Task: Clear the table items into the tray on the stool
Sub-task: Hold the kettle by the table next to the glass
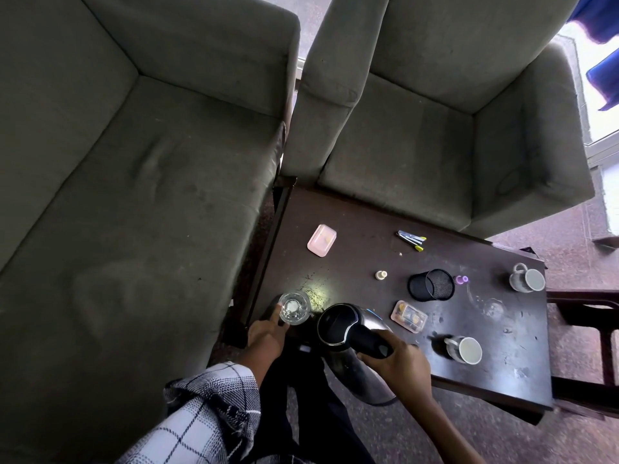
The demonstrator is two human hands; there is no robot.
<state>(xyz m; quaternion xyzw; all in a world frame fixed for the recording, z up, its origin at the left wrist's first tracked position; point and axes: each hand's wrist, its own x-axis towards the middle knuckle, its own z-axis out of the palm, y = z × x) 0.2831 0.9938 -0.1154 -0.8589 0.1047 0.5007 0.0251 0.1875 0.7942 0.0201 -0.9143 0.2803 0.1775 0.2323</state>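
Note:
A dark wooden table carries the items. My right hand grips the black handle of an electric kettle at the table's near edge. My left hand holds a clear drinking glass at the near left corner, with fingers against its side. Farther out lie a pink soap dish, a bunch of pens, a small white cap, a black mesh pen holder on its side, a purple cap, a pink box and two mugs. No tray or stool top is clearly visible.
A grey sofa stands left of the table and a grey armchair behind it. Dark wooden furniture sits at the table's right end. A second clear glass stands near the right side. Blue curtains hang at the upper right.

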